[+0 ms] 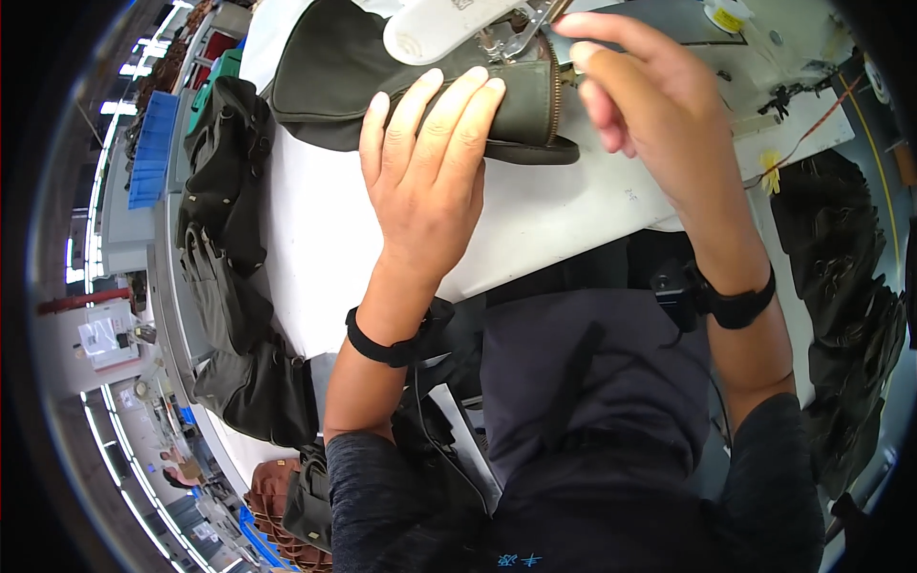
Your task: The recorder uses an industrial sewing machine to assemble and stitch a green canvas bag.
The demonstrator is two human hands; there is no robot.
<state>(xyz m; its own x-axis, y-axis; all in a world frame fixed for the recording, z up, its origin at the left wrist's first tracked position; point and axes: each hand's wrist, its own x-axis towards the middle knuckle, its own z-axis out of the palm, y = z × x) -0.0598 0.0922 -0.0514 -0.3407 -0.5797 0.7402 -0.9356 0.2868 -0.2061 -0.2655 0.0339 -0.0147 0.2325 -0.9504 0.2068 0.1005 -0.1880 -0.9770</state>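
Note:
A dark olive bag piece with a metal zipper lies on the white worktable, under the white sewing-machine head and its metal presser foot. My left hand lies palm down over the bag, fingers stretched flat on it just left of the zipper. Right of the zipper, my right hand is raised, index finger reaching toward the metal parts, thumb bent a little apart from it and the other fingers curled; I see nothing held in it. Dark straps with small devices circle both wrists.
Olive bags line the table's left side, near blue bins. More dark pieces are piled at the right. A yellow-labelled container stands at the back right, brown pieces lie at lower left. A distant person shows at left.

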